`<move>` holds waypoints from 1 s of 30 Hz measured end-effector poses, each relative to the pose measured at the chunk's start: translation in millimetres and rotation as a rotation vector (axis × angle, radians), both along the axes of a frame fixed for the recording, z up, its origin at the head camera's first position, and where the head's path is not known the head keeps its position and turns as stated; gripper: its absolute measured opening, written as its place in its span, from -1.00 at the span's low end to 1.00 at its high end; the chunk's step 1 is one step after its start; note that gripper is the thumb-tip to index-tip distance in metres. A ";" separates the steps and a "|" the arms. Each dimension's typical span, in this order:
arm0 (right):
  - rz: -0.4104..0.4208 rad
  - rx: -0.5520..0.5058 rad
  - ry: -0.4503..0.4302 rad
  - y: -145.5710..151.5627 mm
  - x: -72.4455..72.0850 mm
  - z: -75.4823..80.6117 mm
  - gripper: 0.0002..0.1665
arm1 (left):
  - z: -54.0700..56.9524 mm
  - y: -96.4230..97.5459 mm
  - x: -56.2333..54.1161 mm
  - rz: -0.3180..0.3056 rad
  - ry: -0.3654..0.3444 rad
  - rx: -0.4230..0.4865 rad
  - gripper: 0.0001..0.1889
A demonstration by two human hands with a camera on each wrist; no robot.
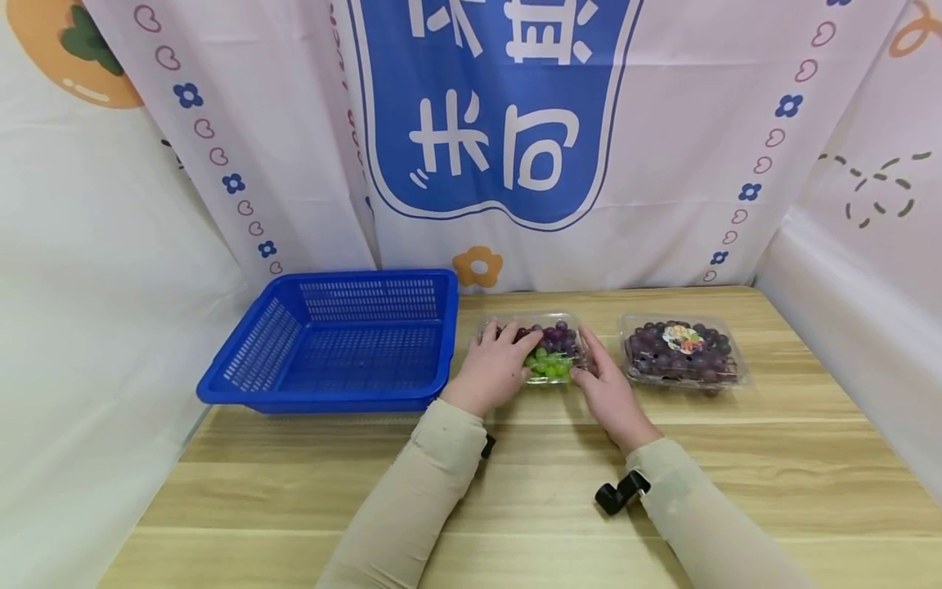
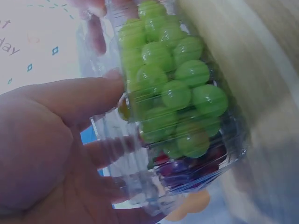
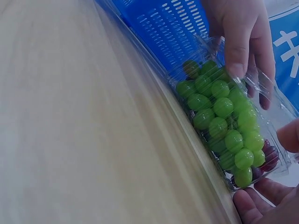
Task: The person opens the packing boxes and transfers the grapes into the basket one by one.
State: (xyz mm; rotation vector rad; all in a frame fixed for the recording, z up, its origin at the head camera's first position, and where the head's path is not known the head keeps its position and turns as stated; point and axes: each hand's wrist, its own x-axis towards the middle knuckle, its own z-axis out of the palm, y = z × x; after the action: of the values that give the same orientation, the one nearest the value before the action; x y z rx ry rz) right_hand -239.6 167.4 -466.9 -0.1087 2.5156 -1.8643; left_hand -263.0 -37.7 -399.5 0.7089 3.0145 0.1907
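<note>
A clear plastic clamshell box [image 1: 540, 314] of grapes sits on the table between both hands. Green grapes [image 1: 548, 365] show at its front and dark purple grapes [image 1: 562, 336] behind them. My left hand [image 1: 495, 366] lies over the box's left part, fingers spread across the lid and thumb at the front edge. In the right wrist view, that thumb [image 3: 237, 60] presses the lid's edge. My right hand [image 1: 612, 399] holds the box's right end, thumb at the front corner and fingers along the side. Part of the lid is hidden under the left hand.
A blue perforated basket [image 1: 353, 404] stands to the left with nothing in it. Another clear box [image 1: 630, 327] of dark grapes [image 1: 655, 357], with a round sticker [image 1: 683, 339], lies to the right. A printed cloth [image 1: 662, 245] hangs behind the wooden table [image 1: 545, 523].
</note>
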 end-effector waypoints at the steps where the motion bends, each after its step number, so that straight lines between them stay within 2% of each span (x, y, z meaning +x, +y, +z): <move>1: 0.000 0.002 -0.001 0.4 0.0 0.1 -0.12 | 1.0 -0.5 0.1 0.001 -0.011 0.005 -0.38; 8: -0.006 0.006 0.008 -0.4 -0.5 -1.2 -0.10 | 6.6 -3.9 1.5 0.044 -0.092 0.047 -0.36; 15: 0.001 -0.006 -0.008 -3.2 0.0 -0.1 -0.10 | 4.3 -6.6 2.0 0.086 -0.132 0.081 -0.28; 18: -0.003 -0.008 -0.021 -2.9 0.2 0.0 -0.11 | 3.2 -5.6 1.4 0.078 -0.125 0.081 -0.27; 25: -0.008 -0.026 -0.016 0.7 1.2 -1.1 -0.12 | 0.7 1.5 1.5 0.028 -0.055 0.021 -0.32; 30: -0.002 -0.034 -0.014 1.4 2.0 -0.7 -0.15 | 0.5 5.0 2.8 0.036 -0.048 0.014 -0.34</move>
State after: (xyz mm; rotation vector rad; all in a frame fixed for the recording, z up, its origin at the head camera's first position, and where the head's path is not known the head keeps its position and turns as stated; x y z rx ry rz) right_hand -237.6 168.8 -467.6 -0.0925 2.4764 -1.9027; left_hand -260.2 -32.7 -399.1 0.6421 2.9844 0.2270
